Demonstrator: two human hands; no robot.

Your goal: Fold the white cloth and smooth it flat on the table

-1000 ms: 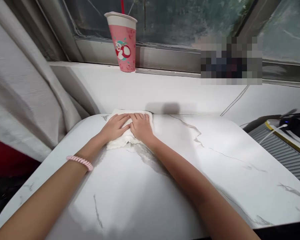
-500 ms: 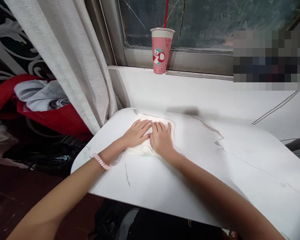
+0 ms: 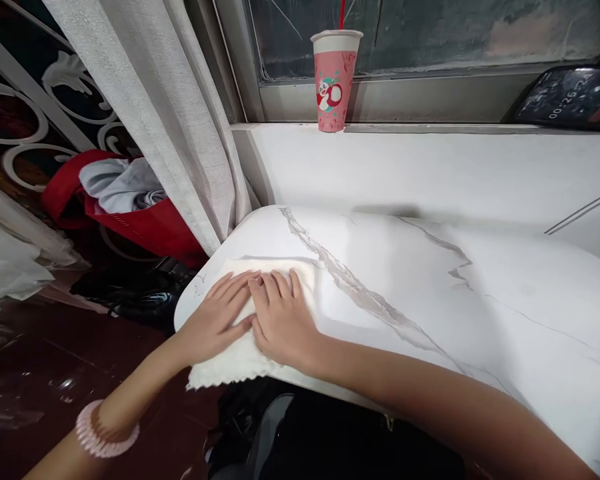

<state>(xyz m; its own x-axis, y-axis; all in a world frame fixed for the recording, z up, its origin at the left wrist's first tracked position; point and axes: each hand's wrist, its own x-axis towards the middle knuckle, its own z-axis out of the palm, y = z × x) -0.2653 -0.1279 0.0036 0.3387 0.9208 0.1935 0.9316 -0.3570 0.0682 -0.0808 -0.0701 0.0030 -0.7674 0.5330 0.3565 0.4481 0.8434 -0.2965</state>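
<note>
Since both palms lie flat, the risks come from the edge.
Left hand: the left hand (image 3: 215,320) has fingers spread, pressed flat on the white cloth (image 3: 260,333); no pinch, grip open.
Right hand: the right hand (image 3: 283,320) lies just beside it, fingers together, also flat; thumbs touching.
Cloth: at the near left corner of the marble table (image 3: 430,287); its frayed near edge hangs past the rim.
Slip risk: a further pull toward the body could, I judge, drag the cloth off the table onto the dark floor (image 3: 30,373); only palm pressure holds it.
Cup: the pink paper cup (image 3: 335,83) stands on the window sill (image 3: 430,167), well apart; little risk.
Curtain: the curtain (image 3: 165,120) hangs near the corner; a wide sweep could catch it.
</note>
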